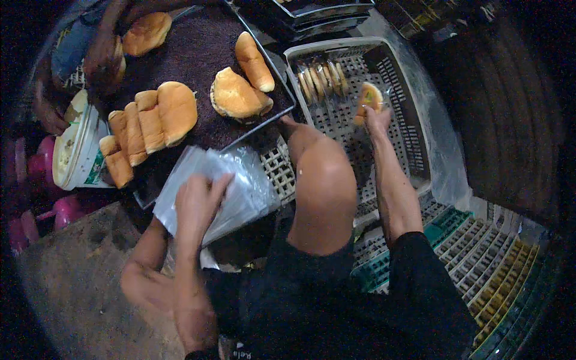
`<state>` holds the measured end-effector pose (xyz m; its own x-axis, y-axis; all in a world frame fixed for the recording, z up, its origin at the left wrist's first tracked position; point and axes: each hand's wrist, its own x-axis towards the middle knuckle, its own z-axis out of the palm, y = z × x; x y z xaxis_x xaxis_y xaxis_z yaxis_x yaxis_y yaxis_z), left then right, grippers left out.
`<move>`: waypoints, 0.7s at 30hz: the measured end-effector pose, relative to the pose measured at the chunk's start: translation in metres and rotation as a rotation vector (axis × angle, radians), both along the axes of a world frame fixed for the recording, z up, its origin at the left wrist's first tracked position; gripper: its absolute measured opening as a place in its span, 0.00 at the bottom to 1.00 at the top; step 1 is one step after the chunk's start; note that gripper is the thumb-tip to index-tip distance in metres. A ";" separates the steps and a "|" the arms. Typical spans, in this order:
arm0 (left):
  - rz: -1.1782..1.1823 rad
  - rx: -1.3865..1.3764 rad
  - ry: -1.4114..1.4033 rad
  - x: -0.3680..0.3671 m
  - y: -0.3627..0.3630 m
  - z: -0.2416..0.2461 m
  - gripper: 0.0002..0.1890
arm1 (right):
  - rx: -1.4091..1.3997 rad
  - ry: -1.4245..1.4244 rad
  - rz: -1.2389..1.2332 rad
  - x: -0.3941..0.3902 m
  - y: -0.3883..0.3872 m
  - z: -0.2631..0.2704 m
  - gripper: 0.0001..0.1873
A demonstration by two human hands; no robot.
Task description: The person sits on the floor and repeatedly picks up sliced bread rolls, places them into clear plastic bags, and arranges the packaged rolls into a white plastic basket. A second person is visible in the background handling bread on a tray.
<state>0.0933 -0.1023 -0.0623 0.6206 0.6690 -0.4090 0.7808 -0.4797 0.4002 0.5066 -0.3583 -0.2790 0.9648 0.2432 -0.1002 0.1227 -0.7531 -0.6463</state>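
Note:
My left hand rests on a stack of clear plastic bags. It is blurred, and I cannot tell whether its fingers pinch a bag. Over to the right, my right hand holds a filled bun in clear wrapping inside a plastic crate. Beyond the bags, a metal tray carries a joined row of bread buns. A filled bun and a long bun lie near the tray's right corner.
Several wrapped buns stand in a row at the crate's far left. Another person's hand is by a bun at the upper left, near a tub of pale spread. My bent knee rises between tray and crate.

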 end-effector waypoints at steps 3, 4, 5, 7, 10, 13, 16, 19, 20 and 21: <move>0.103 -0.170 0.288 -0.038 -0.001 -0.009 0.31 | 0.010 -0.340 -0.070 0.015 0.029 -0.033 0.34; 0.126 -0.216 0.313 -0.041 0.001 -0.010 0.31 | -0.101 -0.340 -0.053 0.028 0.050 -0.029 0.35; 0.147 -0.254 0.304 -0.039 0.002 -0.008 0.30 | -0.215 -0.340 -0.040 0.040 0.065 -0.031 0.36; 0.162 -0.332 0.269 -0.032 0.006 -0.003 0.29 | -0.198 -0.137 0.237 0.087 0.066 -0.060 0.37; 0.147 -0.392 0.089 -0.032 0.012 -0.026 0.25 | -0.222 0.121 0.332 0.161 0.049 -0.065 0.39; 0.422 -0.476 -0.136 -0.053 -0.012 -0.003 0.20 | 0.177 -0.001 0.512 0.062 0.166 0.053 0.34; 0.209 -0.344 -0.306 -0.029 -0.029 0.019 0.17 | 0.369 0.389 1.182 -0.092 0.158 0.229 0.31; -0.036 0.052 -0.521 0.005 -0.054 0.043 0.18 | 0.249 0.117 1.480 -0.195 0.125 0.306 0.21; -0.071 0.126 -0.557 0.014 -0.064 0.053 0.19 | 0.222 -0.007 1.395 -0.214 0.116 0.317 0.16; -0.108 0.197 -0.592 0.019 -0.068 0.061 0.19 | 0.352 0.118 1.206 -0.221 0.108 0.320 0.13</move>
<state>0.1121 -0.1706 -0.0012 0.7719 0.6180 0.1491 0.3973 -0.6521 0.6457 0.2858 -0.2502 0.0410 0.1014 0.9917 0.0792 0.5385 0.0122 -0.8425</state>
